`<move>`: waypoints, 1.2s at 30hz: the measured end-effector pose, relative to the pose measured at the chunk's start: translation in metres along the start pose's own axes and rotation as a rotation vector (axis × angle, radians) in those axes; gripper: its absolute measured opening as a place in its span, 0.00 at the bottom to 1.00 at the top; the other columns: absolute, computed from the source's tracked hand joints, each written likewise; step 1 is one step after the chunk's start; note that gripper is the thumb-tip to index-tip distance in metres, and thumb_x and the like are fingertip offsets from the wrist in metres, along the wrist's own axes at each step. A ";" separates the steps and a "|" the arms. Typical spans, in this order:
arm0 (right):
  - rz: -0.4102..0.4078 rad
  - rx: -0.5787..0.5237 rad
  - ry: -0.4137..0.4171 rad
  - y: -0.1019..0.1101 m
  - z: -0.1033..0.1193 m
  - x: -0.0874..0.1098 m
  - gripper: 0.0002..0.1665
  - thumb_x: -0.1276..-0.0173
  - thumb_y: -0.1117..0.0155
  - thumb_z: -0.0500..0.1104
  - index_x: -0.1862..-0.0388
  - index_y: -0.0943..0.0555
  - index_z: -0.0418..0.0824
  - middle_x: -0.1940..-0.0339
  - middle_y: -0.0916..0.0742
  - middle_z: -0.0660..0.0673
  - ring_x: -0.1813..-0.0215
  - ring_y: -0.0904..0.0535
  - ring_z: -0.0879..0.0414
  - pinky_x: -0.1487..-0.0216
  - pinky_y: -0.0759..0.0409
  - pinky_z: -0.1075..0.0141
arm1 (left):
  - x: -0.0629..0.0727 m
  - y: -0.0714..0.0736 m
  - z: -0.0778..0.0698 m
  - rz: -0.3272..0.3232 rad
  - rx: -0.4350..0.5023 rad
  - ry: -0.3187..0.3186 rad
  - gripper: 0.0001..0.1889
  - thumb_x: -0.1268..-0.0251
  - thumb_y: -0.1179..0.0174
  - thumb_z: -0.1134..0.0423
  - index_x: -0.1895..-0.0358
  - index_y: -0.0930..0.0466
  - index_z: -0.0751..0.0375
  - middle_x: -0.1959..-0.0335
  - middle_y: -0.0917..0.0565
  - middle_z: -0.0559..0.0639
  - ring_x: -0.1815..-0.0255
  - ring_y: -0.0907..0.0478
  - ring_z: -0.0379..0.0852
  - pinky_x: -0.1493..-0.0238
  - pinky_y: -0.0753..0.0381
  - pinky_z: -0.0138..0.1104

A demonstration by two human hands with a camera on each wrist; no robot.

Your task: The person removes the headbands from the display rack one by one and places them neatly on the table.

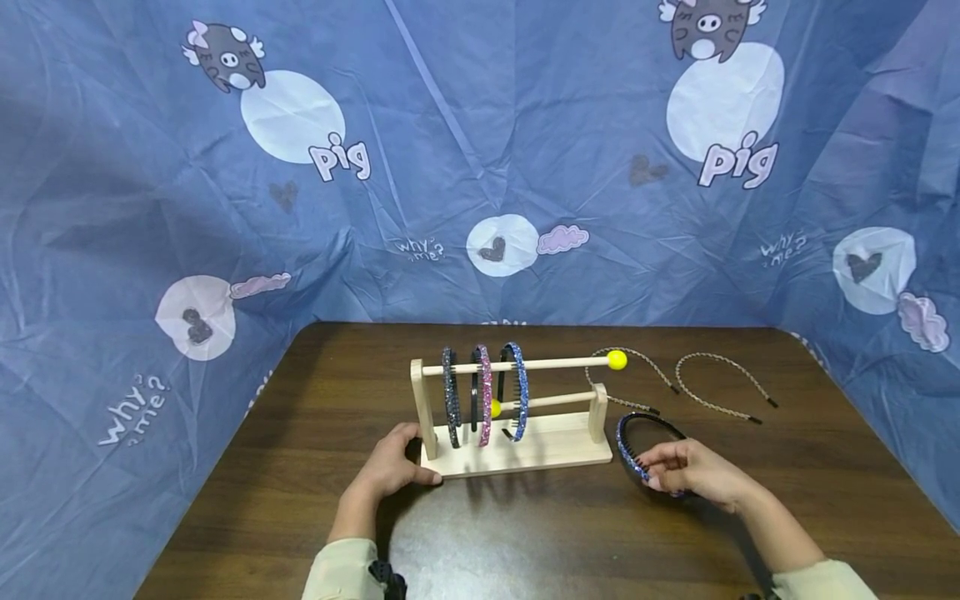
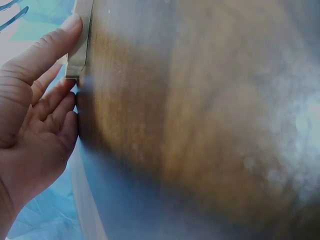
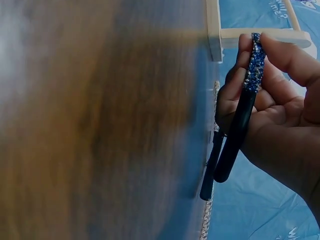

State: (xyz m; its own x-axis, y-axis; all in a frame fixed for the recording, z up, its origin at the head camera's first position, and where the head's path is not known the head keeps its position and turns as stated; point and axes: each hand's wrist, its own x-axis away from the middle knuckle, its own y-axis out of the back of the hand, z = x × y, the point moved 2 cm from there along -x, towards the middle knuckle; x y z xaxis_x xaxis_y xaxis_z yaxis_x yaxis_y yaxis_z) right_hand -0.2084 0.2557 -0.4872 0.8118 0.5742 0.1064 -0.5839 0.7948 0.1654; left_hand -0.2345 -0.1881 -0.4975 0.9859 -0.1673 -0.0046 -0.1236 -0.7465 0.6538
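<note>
A wooden headband stand point(image 1: 525, 457) with two rods rises from the table. My left hand point(image 1: 394, 461) grips the left end of its base, the thumb point(image 2: 72, 27) along the front edge. On the upper rod point(image 1: 566, 363) hang a black glittery headband point(image 1: 452, 396), a pink one point(image 1: 485, 400) and a blue one point(image 1: 519, 396), left to right. Right of the stand, my right hand point(image 1: 696, 473) pinches another blue glittery headband point(image 1: 628, 450) between thumb and fingers. Its black ends point(image 3: 235, 140) hang past the palm in the right wrist view.
Two thin braided headbands point(image 1: 712, 406) lie on the brown table point(image 1: 315, 400) at the back right, one partly behind the stand. Yellow balls cap the rods, the upper one point(image 1: 617, 360) jutting right. A blue printed cloth point(image 1: 420, 108) hangs behind the table.
</note>
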 end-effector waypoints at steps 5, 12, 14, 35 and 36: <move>-0.009 0.037 -0.054 0.002 0.001 -0.003 0.22 0.41 0.39 0.31 0.51 0.29 0.17 0.66 0.17 0.39 0.68 0.23 0.60 0.72 0.25 0.71 | 0.000 0.000 -0.001 -0.003 0.006 0.002 0.27 0.75 0.20 0.65 0.63 0.22 0.59 0.51 0.23 0.56 0.45 0.30 0.57 0.41 0.36 0.49; -0.001 0.032 -0.079 0.007 -0.004 -0.009 0.22 0.45 0.38 0.29 0.53 0.28 0.16 0.64 0.16 0.36 0.63 0.20 0.59 0.65 0.21 0.70 | 0.001 0.000 -0.001 -0.004 0.005 0.002 0.27 0.76 0.20 0.65 0.63 0.22 0.59 0.51 0.23 0.56 0.46 0.29 0.57 0.41 0.36 0.49; -0.003 0.042 -0.090 0.008 -0.006 -0.010 0.23 0.46 0.37 0.28 0.53 0.28 0.16 0.65 0.16 0.35 0.63 0.20 0.58 0.65 0.21 0.69 | 0.001 0.000 -0.001 -0.003 0.004 0.004 0.27 0.75 0.20 0.65 0.63 0.22 0.59 0.51 0.23 0.56 0.46 0.29 0.57 0.41 0.36 0.49; -0.076 0.149 -0.114 0.009 0.005 -0.012 0.23 0.38 0.37 0.39 0.49 0.24 0.24 0.65 0.15 0.38 0.65 0.21 0.56 0.67 0.22 0.64 | 0.001 0.002 -0.001 -0.005 0.017 -0.014 0.27 0.75 0.20 0.64 0.63 0.22 0.59 0.51 0.23 0.55 0.46 0.29 0.57 0.42 0.36 0.49; -0.087 0.151 -0.106 0.008 0.006 -0.012 0.23 0.38 0.37 0.39 0.49 0.25 0.24 0.64 0.16 0.38 0.65 0.21 0.55 0.67 0.22 0.64 | 0.001 0.002 -0.001 -0.003 0.019 -0.016 0.27 0.75 0.20 0.64 0.62 0.22 0.59 0.51 0.23 0.55 0.46 0.29 0.57 0.42 0.36 0.49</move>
State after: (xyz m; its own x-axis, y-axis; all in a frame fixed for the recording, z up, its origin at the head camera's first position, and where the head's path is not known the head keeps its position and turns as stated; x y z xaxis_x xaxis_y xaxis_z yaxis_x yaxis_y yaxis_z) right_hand -0.2230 0.2537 -0.4811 0.8601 0.4747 0.1868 -0.5101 0.7973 0.3227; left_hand -0.2336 -0.1888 -0.4955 0.9843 -0.1754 -0.0186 -0.1232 -0.7589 0.6394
